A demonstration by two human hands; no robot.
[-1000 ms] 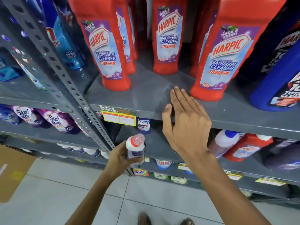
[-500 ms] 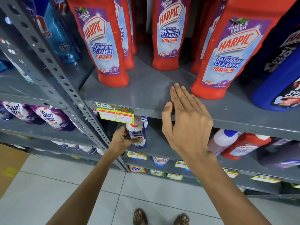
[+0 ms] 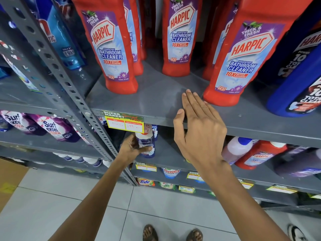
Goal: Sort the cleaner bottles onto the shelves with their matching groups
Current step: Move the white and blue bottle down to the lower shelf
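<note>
My left hand (image 3: pixel 132 148) is shut on a small white Domex bottle (image 3: pixel 147 143) with a pink cap, held upright on the second shelf (image 3: pixel 166 157), just under the price tag. Behind it stands another Domex bottle (image 3: pixel 155 132), mostly hidden. My right hand (image 3: pixel 199 126) rests flat, fingers together, on the front edge of the upper shelf (image 3: pixel 156 100), holding nothing. Red Harpic bathroom cleaner bottles (image 3: pixel 112 54) stand in rows on that upper shelf, one (image 3: pixel 238 66) just right of my fingertips.
Blue Harpic bottles (image 3: pixel 298 80) stand at the far right. On the second shelf, right side, lie a white bottle (image 3: pixel 236 150) and a red Harpic bottle (image 3: pixel 260 155). Surf Excel pouches (image 3: pixel 52 127) fill the left rack. A perforated steel upright (image 3: pixel 57 70) divides the racks.
My left hand has lifted the small bottle from below the shelves up and in onto the second shelf. My right hand has stayed on the upper shelf edge.
</note>
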